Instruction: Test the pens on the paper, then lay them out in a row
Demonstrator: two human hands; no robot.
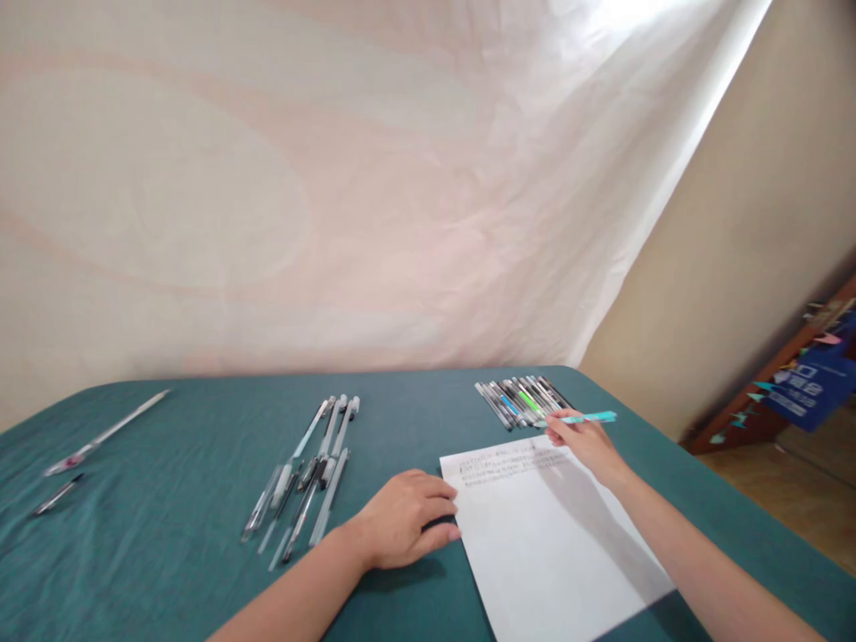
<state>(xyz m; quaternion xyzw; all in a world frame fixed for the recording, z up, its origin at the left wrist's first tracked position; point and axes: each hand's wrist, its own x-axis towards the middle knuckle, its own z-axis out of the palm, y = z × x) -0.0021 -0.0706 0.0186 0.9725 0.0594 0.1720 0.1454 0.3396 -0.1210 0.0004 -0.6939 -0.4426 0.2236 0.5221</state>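
My right hand [585, 443] is closed on a turquoise pen [580, 417], held nearly level over the top right corner of a white sheet of paper [548, 544] with a few lines of writing along its top. My left hand [407, 519] rests palm down on the teal tablecloth [167, 535], fingers curled, its fingertips on the sheet's left edge. Just beyond my right hand lies a row of several pens [522, 401].
A loose group of several clear and white pens [308, 473] lies left of my left hand. Two single pens [103, 435] lie at the far left. A pale cloth backdrop hangs behind the table. A wooden shelf with blue items [802, 379] stands at right.
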